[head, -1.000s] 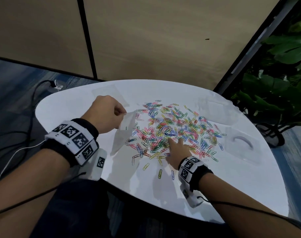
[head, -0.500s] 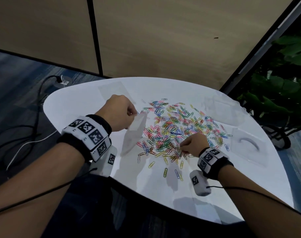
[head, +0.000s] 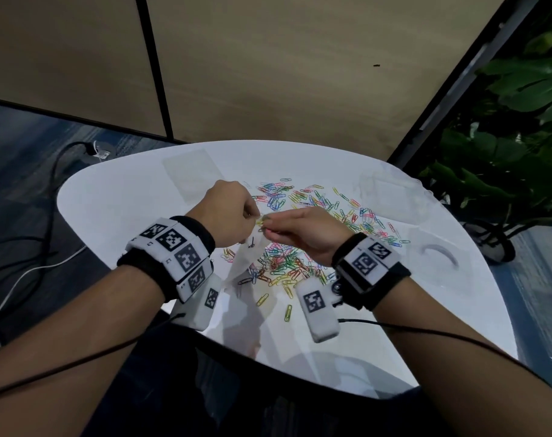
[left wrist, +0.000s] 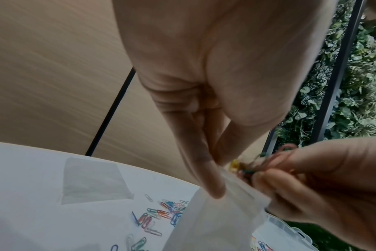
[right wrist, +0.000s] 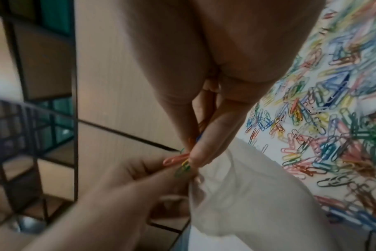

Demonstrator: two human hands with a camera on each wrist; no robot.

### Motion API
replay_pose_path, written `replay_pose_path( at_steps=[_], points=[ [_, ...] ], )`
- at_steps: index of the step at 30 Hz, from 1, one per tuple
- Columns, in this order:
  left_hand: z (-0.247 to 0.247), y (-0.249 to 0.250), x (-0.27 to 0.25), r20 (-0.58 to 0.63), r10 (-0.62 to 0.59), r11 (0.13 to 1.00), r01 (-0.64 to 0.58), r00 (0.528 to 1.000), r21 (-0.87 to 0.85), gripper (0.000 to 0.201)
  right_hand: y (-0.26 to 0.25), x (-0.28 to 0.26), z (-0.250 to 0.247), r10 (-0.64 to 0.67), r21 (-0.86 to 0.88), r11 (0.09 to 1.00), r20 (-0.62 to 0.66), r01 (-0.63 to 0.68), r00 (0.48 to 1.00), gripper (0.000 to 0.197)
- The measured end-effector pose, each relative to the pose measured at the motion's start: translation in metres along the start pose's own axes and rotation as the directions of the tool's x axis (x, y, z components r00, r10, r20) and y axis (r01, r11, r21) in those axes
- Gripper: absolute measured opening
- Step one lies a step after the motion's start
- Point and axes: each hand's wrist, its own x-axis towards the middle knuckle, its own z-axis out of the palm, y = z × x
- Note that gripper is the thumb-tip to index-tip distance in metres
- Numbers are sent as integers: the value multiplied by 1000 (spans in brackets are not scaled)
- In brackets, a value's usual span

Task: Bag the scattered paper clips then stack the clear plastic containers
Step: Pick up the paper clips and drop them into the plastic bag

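Colourful paper clips [head: 319, 209] lie scattered on the white table [head: 117, 216]. My left hand [head: 252, 216] pinches the top edge of a clear plastic bag [left wrist: 215, 220], which hangs down over the clips. My right hand [head: 267, 224] pinches a small bunch of clips [right wrist: 178, 163] right at the bag's mouth [right wrist: 195, 180], touching my left fingers. One dark clip [head: 252, 244] shows through the bag in the head view. Clear plastic containers sit at the table's right: one at the far right [head: 391, 193] and one with a curved handle [head: 438, 257].
A second flat clear bag [head: 191, 171] lies at the table's far left. Loose clips [head: 288, 312] lie near the front edge. Green plants [head: 504, 152] stand right of the table, a beige wall behind it, and cables [head: 48, 222] on the floor at left.
My right hand left the pile with a pinch of clips and rose leftward to the bag's mouth. My left hand kept its hold on the bag and moved slightly toward the right hand.
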Motion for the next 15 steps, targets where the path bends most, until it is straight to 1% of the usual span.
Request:
replay_pose_path(
  at_steps=[3, 4, 6, 8, 10, 12, 14, 15],
  points=[
    [4, 3, -1, 13, 14, 1000, -14, 1000, 15, 19, 8, 7, 9, 6, -53, 999, -75, -10, 997, 7],
    [5, 4, -2, 11, 12, 1000, -12, 1000, 14, 20, 10, 9, 10, -6, -81, 997, -106, -3, 994, 6],
    [6, 5, -1, 8, -1, 1000, 1, 1000, -7, 20, 12, 14, 15, -28, -174, 985, -132, 4, 991, 10],
    [6, 4, -1, 6, -13, 1000, 13, 1000, -12, 21, 15, 18, 17, -43, -289, 957, -107, 10, 993, 21],
    [4, 4, -1, -2, -14, 1000, 14, 1000, -15, 22, 19, 22, 17, -93, -416, 908, -90, 48, 992, 27],
    [2, 5, -2, -16, -18, 999, 18, 1000, -33, 24, 21, 24, 15, -190, -564, 819, -98, 103, 977, 24],
    [-1, 5, -2, -32, -22, 999, 20, 999, -48, 25, 20, 23, 16, -319, -730, 663, -75, 166, 945, 17],
    [-2, 6, -3, -35, -22, 999, 20, 999, -50, 26, 19, 20, 19, -372, -792, 578, -41, 197, 927, 16]
  ],
)
